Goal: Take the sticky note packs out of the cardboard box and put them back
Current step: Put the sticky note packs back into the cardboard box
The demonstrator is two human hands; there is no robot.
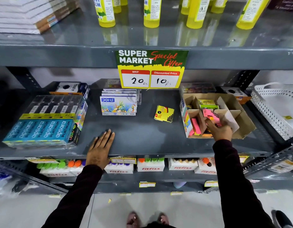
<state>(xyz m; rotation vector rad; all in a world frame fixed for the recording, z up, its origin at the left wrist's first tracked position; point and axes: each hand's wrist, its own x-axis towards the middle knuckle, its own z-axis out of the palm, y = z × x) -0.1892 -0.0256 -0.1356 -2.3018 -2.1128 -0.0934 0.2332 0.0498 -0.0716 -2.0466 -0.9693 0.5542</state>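
Note:
A cardboard box (241, 116) with card dividers stands on the right of the grey middle shelf (142, 137). Inside it lie pink sticky note packs (196, 126) at the left and a yellow-green pack (206, 102) at the back. My right hand (219, 129) is over the box's front, shut on a pink sticky note pack (210, 115) that is tilted above the dividers. One yellow sticky note pack (164, 113) lies on the shelf left of the box. My left hand (101, 148) rests flat on the shelf's front edge, fingers spread, holding nothing.
A DOMS oil pastel stack (118, 105) and a wrapped Apsara pencil bundle (45, 122) sit on the shelf's left. A price sign (150, 69) hangs from the upper shelf. A white perforated basket (277, 109) stands at the right. Yellow bottles (151, 12) line the top shelf.

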